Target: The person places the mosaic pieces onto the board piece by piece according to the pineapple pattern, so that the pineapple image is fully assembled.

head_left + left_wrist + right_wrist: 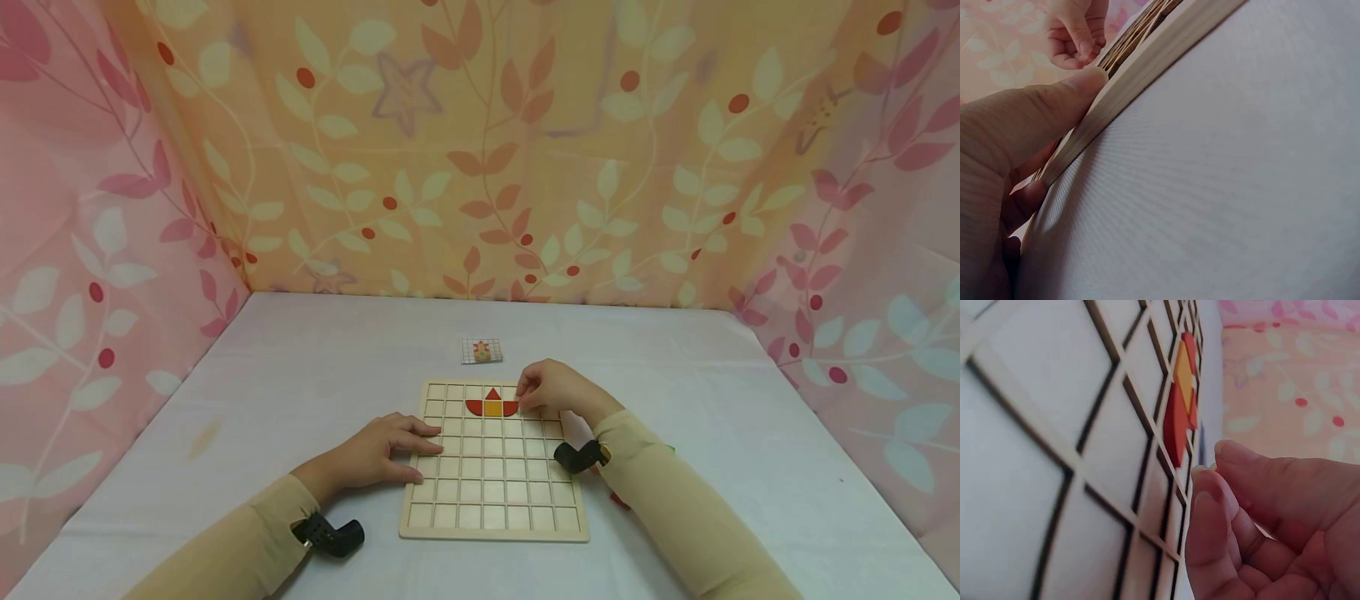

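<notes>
The right hand [553, 387], fingers curled together, apparently empty, risked brushing the nearby red piece [510, 408] askew; the left hand [378, 452], fingers apart, could jog the board [483, 468].

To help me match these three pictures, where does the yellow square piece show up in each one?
Head: lower middle, on the wooden board, the yellow square sits just below the red triangle.
Left wrist: not in it.
Right wrist: upper part, just right of centre, among red pieces.
Shared landmark: the right hand, at top left in the left wrist view, lower right in the right wrist view.
</notes>
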`<state>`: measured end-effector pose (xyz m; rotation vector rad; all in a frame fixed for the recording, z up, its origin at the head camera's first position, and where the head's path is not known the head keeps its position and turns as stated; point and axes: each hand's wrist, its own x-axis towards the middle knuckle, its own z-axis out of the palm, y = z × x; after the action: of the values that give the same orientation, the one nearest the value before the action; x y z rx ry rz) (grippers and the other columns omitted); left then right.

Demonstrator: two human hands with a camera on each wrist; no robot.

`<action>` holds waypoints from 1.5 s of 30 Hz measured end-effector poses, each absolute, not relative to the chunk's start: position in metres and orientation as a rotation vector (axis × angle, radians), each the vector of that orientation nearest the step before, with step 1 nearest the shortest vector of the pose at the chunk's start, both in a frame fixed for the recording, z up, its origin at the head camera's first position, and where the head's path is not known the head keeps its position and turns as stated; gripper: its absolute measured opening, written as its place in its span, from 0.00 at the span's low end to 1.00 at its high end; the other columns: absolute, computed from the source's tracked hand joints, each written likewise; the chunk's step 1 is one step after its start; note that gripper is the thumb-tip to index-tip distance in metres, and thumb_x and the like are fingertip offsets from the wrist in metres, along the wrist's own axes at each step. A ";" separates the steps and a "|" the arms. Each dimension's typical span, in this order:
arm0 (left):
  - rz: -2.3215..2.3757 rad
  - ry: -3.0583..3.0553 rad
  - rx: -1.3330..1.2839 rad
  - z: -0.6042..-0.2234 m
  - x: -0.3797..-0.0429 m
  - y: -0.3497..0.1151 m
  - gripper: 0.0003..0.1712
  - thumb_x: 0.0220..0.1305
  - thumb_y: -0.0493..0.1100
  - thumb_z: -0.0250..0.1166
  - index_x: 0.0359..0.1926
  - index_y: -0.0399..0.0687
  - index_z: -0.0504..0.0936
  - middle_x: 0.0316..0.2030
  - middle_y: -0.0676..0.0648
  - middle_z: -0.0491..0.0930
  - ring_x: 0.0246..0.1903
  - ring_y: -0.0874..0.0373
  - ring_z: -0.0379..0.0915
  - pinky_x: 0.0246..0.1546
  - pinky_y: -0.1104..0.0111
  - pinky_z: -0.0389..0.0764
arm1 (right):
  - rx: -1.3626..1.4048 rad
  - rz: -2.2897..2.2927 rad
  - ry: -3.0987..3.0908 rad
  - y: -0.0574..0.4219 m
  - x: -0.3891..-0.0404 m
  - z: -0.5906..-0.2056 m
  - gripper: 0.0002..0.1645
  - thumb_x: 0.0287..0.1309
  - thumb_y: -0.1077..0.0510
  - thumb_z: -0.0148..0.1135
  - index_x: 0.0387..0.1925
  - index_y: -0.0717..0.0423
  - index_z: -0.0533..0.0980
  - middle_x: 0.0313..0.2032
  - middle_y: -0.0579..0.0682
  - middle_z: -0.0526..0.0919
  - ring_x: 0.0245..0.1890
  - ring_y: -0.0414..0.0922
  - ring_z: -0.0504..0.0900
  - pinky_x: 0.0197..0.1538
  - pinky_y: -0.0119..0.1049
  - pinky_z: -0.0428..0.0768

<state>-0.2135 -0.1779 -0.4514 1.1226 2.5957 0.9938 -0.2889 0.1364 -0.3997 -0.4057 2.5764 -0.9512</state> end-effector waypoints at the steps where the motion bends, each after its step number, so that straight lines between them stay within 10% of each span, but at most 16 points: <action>1: 0.994 2.596 1.122 -0.451 -0.214 -0.178 0.26 0.47 0.60 0.67 0.50 0.67 0.80 0.58 0.60 0.70 0.57 0.60 0.61 0.54 0.53 0.60 | -0.402 -0.963 2.580 0.140 -0.289 -0.398 0.04 0.46 0.62 0.68 0.26 0.55 0.78 0.20 0.46 0.77 0.24 0.42 0.72 0.29 0.33 0.69; 17: 0.988 2.606 1.129 -0.451 -0.213 -0.177 0.26 0.46 0.59 0.68 0.50 0.66 0.80 0.58 0.60 0.70 0.57 0.60 0.61 0.54 0.53 0.60 | -0.286 -1.010 2.576 0.202 -0.278 -0.375 0.07 0.53 0.61 0.62 0.35 0.61 0.78 0.24 0.50 0.77 0.28 0.45 0.75 0.41 0.43 0.77; 45: 0.986 2.616 1.150 -0.453 -0.215 -0.177 0.26 0.47 0.61 0.67 0.51 0.67 0.80 0.58 0.59 0.70 0.56 0.61 0.61 0.53 0.55 0.62 | -0.248 -0.842 2.528 0.268 -0.239 -0.404 0.09 0.43 0.65 0.67 0.28 0.55 0.76 0.19 0.48 0.72 0.21 0.44 0.70 0.25 0.36 0.69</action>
<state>-0.2150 -0.1769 -0.4532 1.1496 2.6163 0.9855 -0.2388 0.2681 -0.4043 -0.2477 2.5280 -0.8417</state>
